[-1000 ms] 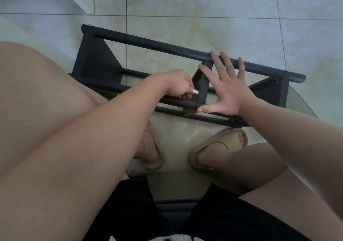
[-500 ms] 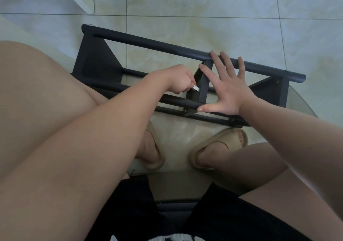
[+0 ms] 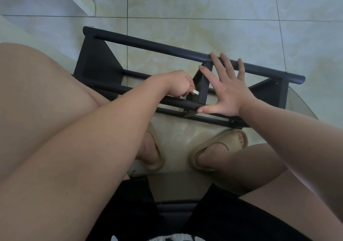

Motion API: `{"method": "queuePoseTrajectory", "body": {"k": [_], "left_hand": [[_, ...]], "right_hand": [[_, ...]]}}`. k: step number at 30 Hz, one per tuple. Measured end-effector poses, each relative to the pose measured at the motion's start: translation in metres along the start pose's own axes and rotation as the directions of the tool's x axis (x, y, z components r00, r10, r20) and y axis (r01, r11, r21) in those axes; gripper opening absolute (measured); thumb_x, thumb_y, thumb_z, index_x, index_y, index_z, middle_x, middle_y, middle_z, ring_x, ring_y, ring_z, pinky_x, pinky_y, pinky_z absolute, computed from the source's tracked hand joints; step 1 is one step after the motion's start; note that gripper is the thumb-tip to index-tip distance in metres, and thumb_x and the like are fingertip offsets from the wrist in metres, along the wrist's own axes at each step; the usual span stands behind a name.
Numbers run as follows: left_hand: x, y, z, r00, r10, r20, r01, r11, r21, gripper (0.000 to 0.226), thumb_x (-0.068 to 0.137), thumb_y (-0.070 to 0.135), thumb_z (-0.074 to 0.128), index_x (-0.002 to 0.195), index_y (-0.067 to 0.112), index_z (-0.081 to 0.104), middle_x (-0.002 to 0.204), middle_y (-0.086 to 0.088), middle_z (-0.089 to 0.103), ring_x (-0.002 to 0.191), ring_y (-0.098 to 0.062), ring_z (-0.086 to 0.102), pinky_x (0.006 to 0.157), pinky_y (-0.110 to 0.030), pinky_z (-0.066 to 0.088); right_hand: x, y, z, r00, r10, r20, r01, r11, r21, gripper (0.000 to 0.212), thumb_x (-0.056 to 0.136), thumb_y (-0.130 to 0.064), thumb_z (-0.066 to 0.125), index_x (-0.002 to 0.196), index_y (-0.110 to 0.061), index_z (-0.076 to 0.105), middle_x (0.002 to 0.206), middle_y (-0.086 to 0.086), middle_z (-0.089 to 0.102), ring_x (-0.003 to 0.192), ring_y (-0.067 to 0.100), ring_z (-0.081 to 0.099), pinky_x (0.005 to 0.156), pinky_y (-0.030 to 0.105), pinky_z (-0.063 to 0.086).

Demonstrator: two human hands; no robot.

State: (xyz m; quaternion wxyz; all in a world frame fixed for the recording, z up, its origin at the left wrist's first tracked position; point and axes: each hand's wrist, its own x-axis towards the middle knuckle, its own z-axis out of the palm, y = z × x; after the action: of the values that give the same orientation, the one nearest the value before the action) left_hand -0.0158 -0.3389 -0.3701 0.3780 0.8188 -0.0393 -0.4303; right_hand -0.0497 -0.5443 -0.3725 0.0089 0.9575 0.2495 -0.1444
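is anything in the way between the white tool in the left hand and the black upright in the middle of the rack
Nothing visible does. The white tool, pinched by the left hand, points straight at the middle upright with its tip right at it. The right hand rests open on its other side.

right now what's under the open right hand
The right hand lies spread on the black frame, fingers across its top tube. What lies beneath the palm is covered.
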Motion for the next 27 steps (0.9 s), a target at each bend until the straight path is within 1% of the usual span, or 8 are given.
{"method": "queuePoseTrajectory", "body": {"k": [7, 13, 17, 20, 21, 24, 25, 27], "left_hand": [[-0.007, 0.001, 0.003, 1.000, -0.019, -0.016, 0.019, 1.000, -0.004, 0.026, 0.099, 0.009, 0.050, 0.083, 0.020, 0.067, 0.072, 0.001, 0.061, 0.069, -0.014, 0.052, 0.065, -0.027, 0.040], [-0.016, 0.004, 0.005, 1.000, -0.027, 0.011, 0.026, 0.998, 0.057, 0.031, 0.100, 0.010, 0.050, 0.077, 0.025, 0.063, 0.075, 0.005, 0.062, 0.071, -0.011, 0.053, 0.066, -0.025, 0.040], [-0.025, 0.010, 0.008, 0.999, -0.043, -0.025, 0.045, 0.995, 0.086, 0.021, 0.099, 0.009, 0.050, 0.092, 0.017, 0.069, 0.084, 0.001, 0.065, 0.082, -0.018, 0.056, 0.074, -0.029, 0.043], [-0.032, 0.020, 0.008, 0.989, -0.094, -0.111, 0.114, 0.975, 0.192, 0.026, 0.097, 0.007, 0.048, 0.106, 0.006, 0.072, 0.104, -0.015, 0.070, 0.093, -0.027, 0.062, 0.090, -0.040, 0.050], [-0.034, 0.023, 0.008, 0.978, -0.122, -0.171, 0.162, 0.957, 0.241, 0.024, 0.096, 0.007, 0.049, 0.105, 0.007, 0.071, 0.102, -0.017, 0.069, 0.097, -0.030, 0.063, 0.094, -0.044, 0.051], [-0.039, 0.031, 0.005, 0.894, -0.156, -0.420, 0.279, 0.927, 0.251, 0.016, 0.098, 0.025, 0.057, 0.098, 0.011, 0.063, 0.090, -0.010, 0.063, 0.094, -0.031, 0.063, 0.092, -0.046, 0.052], [-0.038, 0.034, 0.002, 0.861, -0.143, -0.489, 0.276, 0.938, 0.211, 0.020, 0.099, 0.029, 0.057, 0.101, 0.010, 0.064, 0.094, -0.007, 0.065, 0.092, -0.029, 0.063, 0.090, -0.045, 0.053], [-0.035, 0.041, -0.008, 0.812, -0.089, -0.577, 0.213, 0.966, 0.150, 0.020, 0.100, 0.023, 0.055, 0.106, 0.011, 0.069, 0.098, -0.007, 0.069, 0.089, -0.028, 0.066, 0.082, -0.040, 0.056]], "right_hand": [[-0.001, -0.001, -0.002, 1.000, 0.007, 0.013, -0.007, 1.000, -0.001, 0.126, 0.062, -0.102, 0.025, 0.163, -0.029, 0.006, 0.169, 0.010, -0.013, 0.155, 0.038, -0.011, 0.117, 0.070, -0.008], [-0.004, -0.002, 0.001, 1.000, 0.000, 0.005, 0.000, 1.000, -0.011, 0.126, 0.062, -0.103, 0.027, 0.162, -0.029, 0.006, 0.169, 0.010, -0.014, 0.155, 0.037, -0.011, 0.117, 0.070, -0.008], [-0.001, -0.001, -0.002, 0.999, 0.011, 0.042, -0.011, 1.000, -0.001, 0.128, 0.059, -0.105, 0.023, 0.162, -0.032, 0.002, 0.169, 0.008, -0.017, 0.155, 0.035, -0.014, 0.118, 0.069, -0.008], [0.003, 0.003, -0.009, 0.992, 0.015, 0.123, -0.017, 1.000, 0.016, 0.131, 0.056, -0.107, 0.025, 0.161, -0.035, -0.007, 0.167, 0.004, -0.024, 0.154, 0.030, -0.021, 0.119, 0.067, -0.009], [0.003, 0.006, -0.012, 0.988, 0.006, 0.153, -0.012, 0.999, 0.035, 0.132, 0.056, -0.107, 0.029, 0.160, -0.036, -0.009, 0.167, 0.002, -0.026, 0.154, 0.028, -0.022, 0.120, 0.065, -0.010], [0.003, 0.015, -0.026, 0.982, -0.008, 0.191, -0.021, 0.989, 0.148, 0.127, 0.063, -0.100, 0.042, 0.160, -0.038, -0.013, 0.168, -0.006, -0.019, 0.155, 0.021, -0.016, 0.123, 0.055, -0.008], [0.005, 0.018, -0.031, 0.983, 0.005, 0.184, -0.040, 0.981, 0.187, 0.121, 0.070, -0.094, 0.046, 0.160, -0.037, -0.010, 0.170, -0.008, -0.012, 0.156, 0.020, -0.010, 0.123, 0.052, -0.004], [0.009, 0.023, -0.042, 0.987, 0.046, 0.155, -0.081, 0.970, 0.229, 0.104, 0.083, -0.080, 0.052, 0.162, -0.035, 0.000, 0.170, -0.006, 0.006, 0.157, 0.022, 0.003, 0.124, 0.048, 0.006]]}}
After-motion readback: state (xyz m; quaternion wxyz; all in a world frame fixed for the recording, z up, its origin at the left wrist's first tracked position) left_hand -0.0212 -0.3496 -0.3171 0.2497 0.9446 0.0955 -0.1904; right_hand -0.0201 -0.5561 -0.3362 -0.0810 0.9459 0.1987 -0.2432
